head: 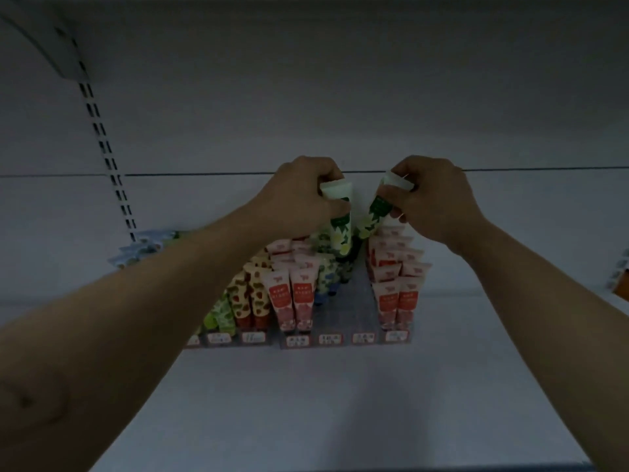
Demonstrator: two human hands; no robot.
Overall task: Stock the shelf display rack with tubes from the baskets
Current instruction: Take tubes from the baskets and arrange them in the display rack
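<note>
1. Tubes: left hand (299, 195) pinches the left tube (341, 219), right hand (432, 195) pinches the right tube (374, 212), both by the flat end, caps down.
2. Held over the rack (355, 301), at its half-empty middle lane, probably to fill from the back.

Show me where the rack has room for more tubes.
Free: the lane between blue tubes and right pink tubes, before the green tubes in the left hand and right hand; also the shelf before the rack. The left lanes are crowded.

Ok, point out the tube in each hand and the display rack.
left-hand tube (341, 229): head view, floral printed body.
right-hand tube (377, 208): head view, dark green body.
display rack (354, 301): head view, bare lane floor.
</note>
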